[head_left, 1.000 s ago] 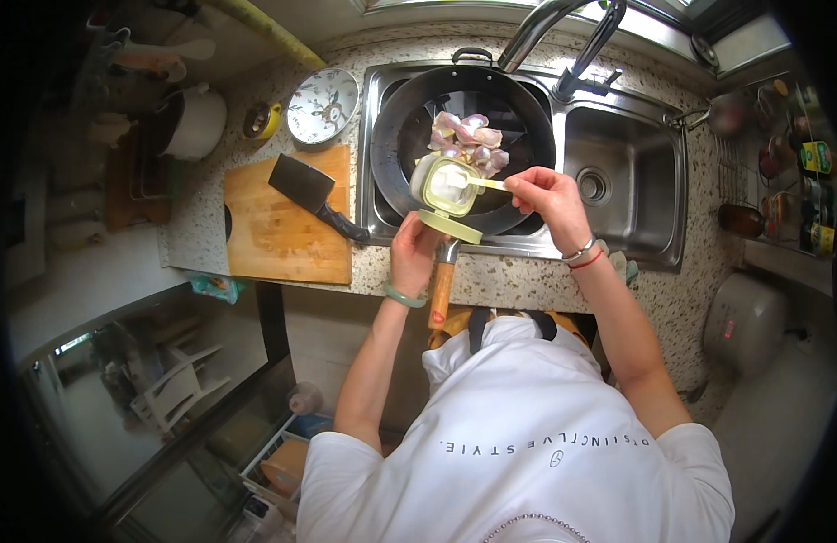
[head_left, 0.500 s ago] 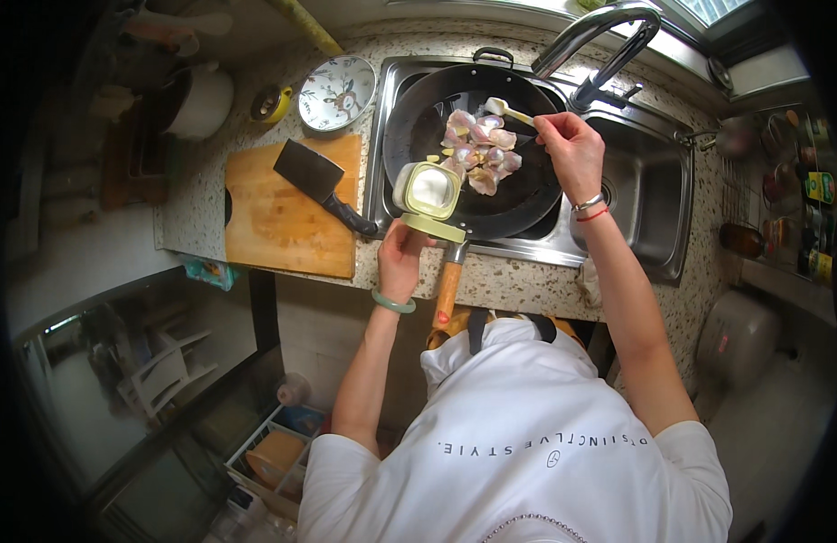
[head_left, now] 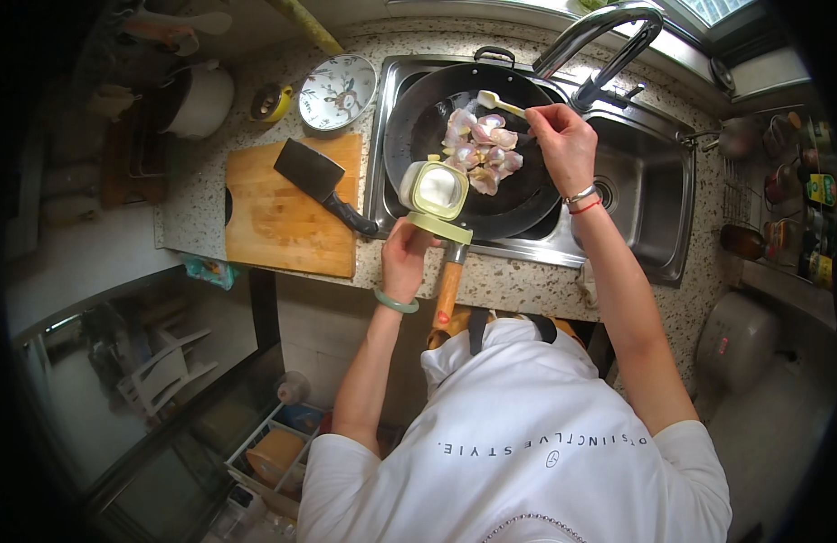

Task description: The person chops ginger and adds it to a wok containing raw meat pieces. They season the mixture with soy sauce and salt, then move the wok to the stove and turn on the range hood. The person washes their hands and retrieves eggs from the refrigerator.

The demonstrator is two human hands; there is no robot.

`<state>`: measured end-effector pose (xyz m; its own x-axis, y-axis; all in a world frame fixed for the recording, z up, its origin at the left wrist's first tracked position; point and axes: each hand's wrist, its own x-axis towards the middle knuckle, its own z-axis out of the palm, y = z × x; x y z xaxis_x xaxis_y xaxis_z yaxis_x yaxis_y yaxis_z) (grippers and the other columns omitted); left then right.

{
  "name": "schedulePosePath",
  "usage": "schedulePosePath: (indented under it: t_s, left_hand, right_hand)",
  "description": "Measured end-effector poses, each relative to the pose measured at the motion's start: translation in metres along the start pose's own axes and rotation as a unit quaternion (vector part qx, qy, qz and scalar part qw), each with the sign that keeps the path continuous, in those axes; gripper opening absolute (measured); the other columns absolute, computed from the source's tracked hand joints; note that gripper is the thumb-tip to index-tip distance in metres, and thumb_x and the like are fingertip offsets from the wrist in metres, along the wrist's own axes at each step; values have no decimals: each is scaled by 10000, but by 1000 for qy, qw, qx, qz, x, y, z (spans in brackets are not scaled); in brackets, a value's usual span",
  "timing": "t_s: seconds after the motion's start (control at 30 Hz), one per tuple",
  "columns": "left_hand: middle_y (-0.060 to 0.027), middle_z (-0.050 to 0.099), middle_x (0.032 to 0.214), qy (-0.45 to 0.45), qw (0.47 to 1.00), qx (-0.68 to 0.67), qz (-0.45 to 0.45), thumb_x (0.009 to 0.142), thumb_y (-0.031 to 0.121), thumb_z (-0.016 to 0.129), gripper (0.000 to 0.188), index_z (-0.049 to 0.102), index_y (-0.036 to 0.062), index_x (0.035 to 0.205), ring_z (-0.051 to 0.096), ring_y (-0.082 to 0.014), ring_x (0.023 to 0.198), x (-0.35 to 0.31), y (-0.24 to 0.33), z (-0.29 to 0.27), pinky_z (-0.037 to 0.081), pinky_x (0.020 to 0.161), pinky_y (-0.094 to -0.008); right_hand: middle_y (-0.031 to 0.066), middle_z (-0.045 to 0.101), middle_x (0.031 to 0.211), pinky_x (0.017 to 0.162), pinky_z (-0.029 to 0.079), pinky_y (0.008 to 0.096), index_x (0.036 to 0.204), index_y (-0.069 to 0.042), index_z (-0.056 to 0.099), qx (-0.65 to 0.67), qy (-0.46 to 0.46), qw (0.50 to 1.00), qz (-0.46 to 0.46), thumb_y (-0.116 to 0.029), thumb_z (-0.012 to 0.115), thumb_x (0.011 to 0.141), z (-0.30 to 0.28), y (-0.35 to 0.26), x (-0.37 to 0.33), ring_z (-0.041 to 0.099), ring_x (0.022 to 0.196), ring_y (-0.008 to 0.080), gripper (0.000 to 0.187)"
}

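My left hand (head_left: 405, 262) holds a seasoning jar (head_left: 438, 188) with a pale green rim. Its lid (head_left: 439, 227) hangs open towards me and white powder shows inside. The jar is above the near left part of a black wok (head_left: 527, 204). Between the fingertips of my right hand (head_left: 563, 145) is the handle of a small white spoon (head_left: 500, 103). The spoon's bowl is over the far part of the wok; whether powder remains in it I cannot tell. Pinkish raw meat pieces (head_left: 484, 149) lie heaped in the wok, with small yellowish bits among them.
The wok rests over the left sink basin, its wooden handle (head_left: 447, 294) towards me. At left, a cleaver (head_left: 308, 169) lies across a wooden cutting board (head_left: 283, 226). Behind are a patterned bowl (head_left: 339, 93) and the faucet (head_left: 608, 45). Seasoning bottles (head_left: 785, 235) stand at right.
My right hand and the spoon have shifted slightly left and away from me over the wok. The jar in my left hand has moved a little to the right.
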<state>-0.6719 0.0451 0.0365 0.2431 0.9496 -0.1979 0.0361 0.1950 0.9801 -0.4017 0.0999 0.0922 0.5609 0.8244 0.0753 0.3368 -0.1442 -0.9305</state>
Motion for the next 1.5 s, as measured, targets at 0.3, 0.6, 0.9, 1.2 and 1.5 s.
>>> schedulePosePath:
  t_s: [0.3, 0.6, 0.9, 1.2, 1.5]
  left_hand:
    - [-23, 542, 834, 2, 1000, 1, -5, 914, 3, 536, 54, 580, -17, 892, 583, -96, 729, -3, 2, 3, 488, 686, -236]
    - [-24, 564, 863, -9, 1000, 13, -2, 913, -8, 526, 58, 582, -16, 921, 582, -97, 729, -8, 1, 0, 485, 686, -233]
    - [-27, 552, 868, -15, 1000, -1, 4, 909, -30, 518, 72, 587, -20, 926, 580, -96, 739, -13, 5, 7, 485, 688, -230]
    - [-17, 566, 891, -8, 1000, -19, -12, 916, -28, 511, 118, 583, -11, 1007, 589, -90, 758, -18, -2, 3, 494, 698, -228]
    - [-8, 595, 876, -8, 1000, -17, -16, 926, -12, 507, 148, 580, 3, 1054, 571, -71, 738, -21, 6, 4, 478, 704, -217]
  right_hand:
    - [70, 672, 673, 575, 481, 218, 831, 23, 677, -7, -40, 999, 34, -140, 674, 813, -29, 9, -26, 632, 610, 88, 164]
    - [86, 644, 654, 537, 458, 245, 825, 6, 675, -61, 8, 998, -33, -113, 679, 812, -46, 16, -28, 589, 554, 112, 120]
    - [93, 638, 655, 534, 464, 272, 814, -22, 675, -99, 94, 985, -106, -144, 695, 806, -37, 20, 7, 599, 542, 160, 124]
    - [77, 645, 653, 534, 462, 241, 822, 6, 671, -47, 19, 998, -37, -115, 687, 811, -46, 23, -29, 588, 558, 100, 123]
    - [86, 650, 664, 540, 471, 245, 826, 9, 666, -18, 5, 1000, -15, -131, 685, 815, -38, 17, -34, 602, 566, 107, 141]
